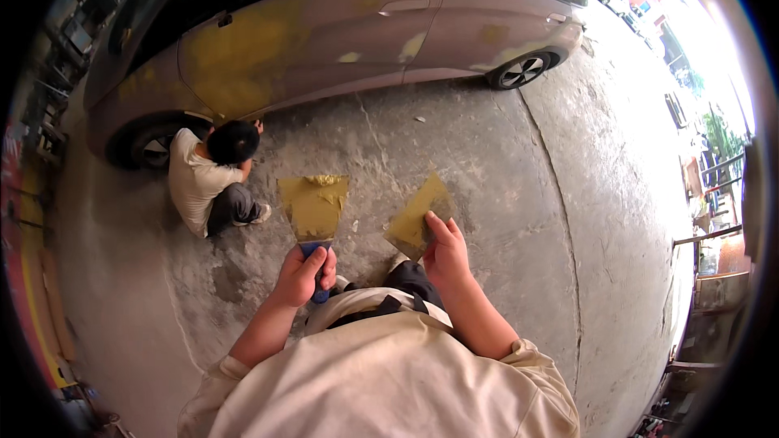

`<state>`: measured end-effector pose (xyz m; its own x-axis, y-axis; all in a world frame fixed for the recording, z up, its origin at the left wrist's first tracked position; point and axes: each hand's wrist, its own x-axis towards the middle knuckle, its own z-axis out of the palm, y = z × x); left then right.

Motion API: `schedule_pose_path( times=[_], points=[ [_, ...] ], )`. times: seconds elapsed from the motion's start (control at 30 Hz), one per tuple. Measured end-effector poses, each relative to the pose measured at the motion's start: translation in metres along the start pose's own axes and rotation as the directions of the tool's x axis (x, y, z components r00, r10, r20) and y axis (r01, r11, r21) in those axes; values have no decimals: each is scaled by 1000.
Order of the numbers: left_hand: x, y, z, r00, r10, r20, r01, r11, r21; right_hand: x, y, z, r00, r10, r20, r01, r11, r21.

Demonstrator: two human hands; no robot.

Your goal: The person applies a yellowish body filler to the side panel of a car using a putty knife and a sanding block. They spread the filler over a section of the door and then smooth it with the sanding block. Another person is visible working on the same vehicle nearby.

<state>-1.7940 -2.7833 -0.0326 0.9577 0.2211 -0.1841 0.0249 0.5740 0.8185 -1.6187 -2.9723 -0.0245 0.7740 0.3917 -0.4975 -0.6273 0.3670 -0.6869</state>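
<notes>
Your left hand point(303, 276) grips a blue-handled putty knife point(312, 215), yellow paste point(326, 181) clumped at its edge — your right hand point(446, 258) pinches a flat, yellow-smeared spreader point(412, 221) between its fingers point(439, 229).

From here, the left hand point(305, 276) hides much of the scraper's point(312, 211) blue handle point(321, 295), and I can't see every finger of the right hand point(446, 255). The crouching person point(199, 182) blocks part of the front wheel point(157, 151). The top edge cuts off the car's point(337, 40) roof, and I find the clutter point(75, 36) at left too dark to tell.
</notes>
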Motion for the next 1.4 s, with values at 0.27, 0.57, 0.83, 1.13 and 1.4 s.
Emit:
schedule_pose_path(
  times=[0.27, 0.57, 0.83, 1.13, 1.4],
  points=[
    [56, -14, 15, 985, 94, -143, -104, 993, -58, 29, -26, 50, 286, -628, 724, 864, -157, -477],
    [134, 3, 33, 963, 116, -242, -127, 992, -30, 108, -74, 114, 17, -425, 905, 883, -419, -213],
    [204, 8, 41, 954, 63, -293, -62, 998, 12, 187, -103, 127, 117, -301, 947, 919, -328, -218],
    [252, 34, 19, 885, 72, -460, -58, 997, 46, 260, -127, 129, 255, -125, 959, 961, 139, -238],
    [277, 67, -52, 865, 105, -490, -85, 994, 63, 342, -94, 149, 773, 232, 591, -153, 971, -181]
  ],
)
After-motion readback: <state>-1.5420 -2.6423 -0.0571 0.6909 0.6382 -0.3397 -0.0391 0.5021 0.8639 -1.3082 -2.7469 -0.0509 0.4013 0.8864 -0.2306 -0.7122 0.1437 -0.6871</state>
